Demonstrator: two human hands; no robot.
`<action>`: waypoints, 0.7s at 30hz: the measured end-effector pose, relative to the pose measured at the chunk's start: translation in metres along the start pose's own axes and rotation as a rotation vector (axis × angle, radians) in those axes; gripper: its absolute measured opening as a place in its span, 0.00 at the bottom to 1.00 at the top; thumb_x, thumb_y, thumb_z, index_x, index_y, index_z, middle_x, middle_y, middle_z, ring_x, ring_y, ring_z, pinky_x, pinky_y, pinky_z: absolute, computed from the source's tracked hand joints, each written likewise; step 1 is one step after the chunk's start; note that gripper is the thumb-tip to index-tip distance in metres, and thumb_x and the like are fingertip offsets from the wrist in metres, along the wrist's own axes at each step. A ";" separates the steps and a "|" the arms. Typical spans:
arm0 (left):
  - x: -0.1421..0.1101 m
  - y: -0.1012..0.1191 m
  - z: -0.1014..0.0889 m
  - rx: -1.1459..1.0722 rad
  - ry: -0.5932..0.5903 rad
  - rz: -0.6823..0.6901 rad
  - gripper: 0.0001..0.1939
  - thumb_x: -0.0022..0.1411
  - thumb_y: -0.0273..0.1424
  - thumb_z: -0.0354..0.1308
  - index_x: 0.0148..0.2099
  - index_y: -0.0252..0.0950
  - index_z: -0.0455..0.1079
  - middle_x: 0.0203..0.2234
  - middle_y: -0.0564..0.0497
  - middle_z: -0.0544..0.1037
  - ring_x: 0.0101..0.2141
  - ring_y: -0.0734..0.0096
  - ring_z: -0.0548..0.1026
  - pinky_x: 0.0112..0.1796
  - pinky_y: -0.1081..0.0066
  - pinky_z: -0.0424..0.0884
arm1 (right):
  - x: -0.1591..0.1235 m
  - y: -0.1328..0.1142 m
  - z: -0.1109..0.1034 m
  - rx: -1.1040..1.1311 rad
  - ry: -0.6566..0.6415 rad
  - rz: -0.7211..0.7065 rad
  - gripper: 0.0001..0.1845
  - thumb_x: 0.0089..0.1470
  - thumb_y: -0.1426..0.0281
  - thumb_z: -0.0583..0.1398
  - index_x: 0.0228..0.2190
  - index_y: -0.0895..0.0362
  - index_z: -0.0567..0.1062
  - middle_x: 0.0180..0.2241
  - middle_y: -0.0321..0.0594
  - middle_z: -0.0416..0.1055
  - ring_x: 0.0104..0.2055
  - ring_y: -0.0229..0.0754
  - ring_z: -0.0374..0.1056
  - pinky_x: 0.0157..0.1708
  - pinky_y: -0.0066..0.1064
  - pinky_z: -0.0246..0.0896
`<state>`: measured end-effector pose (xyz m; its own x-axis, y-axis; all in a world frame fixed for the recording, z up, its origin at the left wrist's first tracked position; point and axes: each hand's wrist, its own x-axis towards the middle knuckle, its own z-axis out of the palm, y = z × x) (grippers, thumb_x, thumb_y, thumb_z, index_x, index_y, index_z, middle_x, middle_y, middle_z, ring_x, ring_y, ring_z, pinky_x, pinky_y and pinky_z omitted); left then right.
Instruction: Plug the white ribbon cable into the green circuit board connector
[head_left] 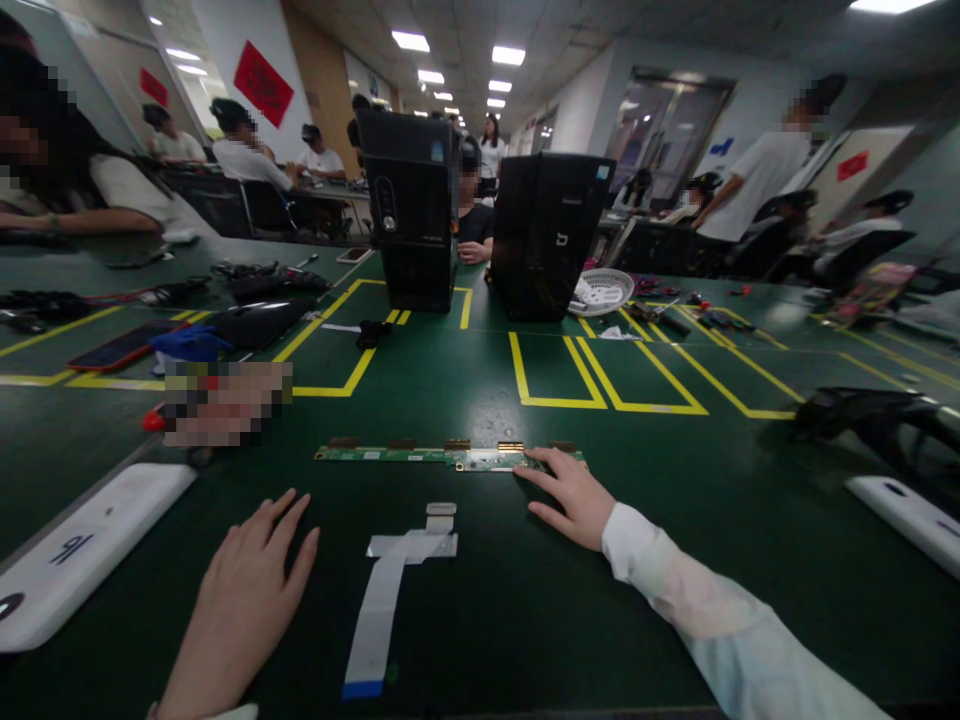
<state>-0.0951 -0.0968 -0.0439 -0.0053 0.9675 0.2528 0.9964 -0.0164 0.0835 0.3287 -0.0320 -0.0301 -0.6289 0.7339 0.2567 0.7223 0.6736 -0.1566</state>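
Note:
A long, narrow green circuit board (420,455) lies crosswise on the green table, with several brownish tabs along its far edge. My right hand (574,497) rests at the board's right end, its fingers spread and the fingertips touching or just over it. My left hand (251,575) lies on the table at the left with its fingers apart and nothing in them. Between my hands is a flat white ribbon cable (381,605), with a blue end near me, a crosswise strip and a connector at its far end. My right fingers hide part of the board.
Two black computer towers (420,210) stand at the back beside a white basket (604,290). Yellow tape (562,403) marks out rectangles. White devices (90,550) lie at both sides. Dark cables and a blue item (191,342) are at left. Other people sit or stand beyond.

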 end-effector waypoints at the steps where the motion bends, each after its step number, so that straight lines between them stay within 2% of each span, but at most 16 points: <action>1: 0.000 0.000 0.000 -0.014 0.007 0.008 0.34 0.66 0.47 0.38 0.62 0.28 0.65 0.60 0.34 0.67 0.60 0.42 0.65 0.57 0.43 0.62 | 0.001 -0.001 0.000 0.003 -0.001 0.002 0.26 0.64 0.58 0.53 0.59 0.55 0.68 0.60 0.54 0.60 0.62 0.55 0.57 0.58 0.54 0.57; 3: -0.001 0.003 -0.001 -0.064 0.020 0.045 0.33 0.67 0.47 0.40 0.62 0.29 0.65 0.60 0.34 0.67 0.60 0.43 0.65 0.57 0.44 0.63 | 0.004 -0.003 0.000 0.008 -0.001 0.003 0.26 0.63 0.58 0.53 0.59 0.55 0.68 0.60 0.54 0.60 0.61 0.55 0.57 0.58 0.54 0.57; 6: -0.002 0.017 -0.008 -0.155 0.002 0.176 0.29 0.68 0.45 0.44 0.64 0.38 0.63 0.62 0.41 0.66 0.61 0.50 0.65 0.58 0.47 0.66 | 0.009 -0.008 0.001 0.013 0.003 0.003 0.25 0.63 0.59 0.54 0.59 0.55 0.68 0.59 0.53 0.61 0.61 0.54 0.57 0.59 0.53 0.56; 8: -0.002 0.033 -0.017 -0.192 -0.041 0.286 0.27 0.68 0.44 0.46 0.66 0.43 0.60 0.64 0.47 0.65 0.63 0.54 0.63 0.57 0.50 0.67 | 0.012 -0.010 0.003 0.015 0.009 0.002 0.25 0.64 0.60 0.54 0.58 0.56 0.68 0.59 0.53 0.61 0.61 0.54 0.58 0.59 0.53 0.56; 12: 0.004 0.068 -0.039 -0.234 -0.163 0.537 0.25 0.69 0.40 0.47 0.67 0.47 0.57 0.64 0.52 0.64 0.63 0.61 0.62 0.58 0.56 0.68 | 0.014 -0.011 0.006 0.028 0.022 -0.017 0.25 0.63 0.61 0.54 0.58 0.59 0.68 0.58 0.54 0.62 0.60 0.53 0.58 0.59 0.51 0.56; 14: 0.008 0.080 -0.044 -0.247 -0.224 0.631 0.25 0.69 0.38 0.48 0.67 0.48 0.58 0.64 0.54 0.65 0.63 0.62 0.63 0.58 0.58 0.68 | 0.014 -0.009 0.008 0.034 0.028 -0.022 0.25 0.63 0.61 0.54 0.58 0.59 0.68 0.58 0.54 0.63 0.60 0.53 0.58 0.59 0.51 0.56; 21: 0.015 0.098 -0.034 -0.272 -0.346 0.750 0.25 0.70 0.39 0.47 0.68 0.49 0.55 0.65 0.54 0.64 0.62 0.65 0.64 0.58 0.60 0.68 | 0.013 -0.006 0.008 0.033 0.026 -0.022 0.24 0.63 0.62 0.54 0.58 0.57 0.68 0.58 0.54 0.63 0.60 0.52 0.59 0.58 0.52 0.58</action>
<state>-0.0007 -0.0922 0.0009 0.7145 0.6989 0.0300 0.6714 -0.6972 0.2513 0.3138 -0.0262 -0.0333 -0.6369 0.7164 0.2847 0.6980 0.6927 -0.1816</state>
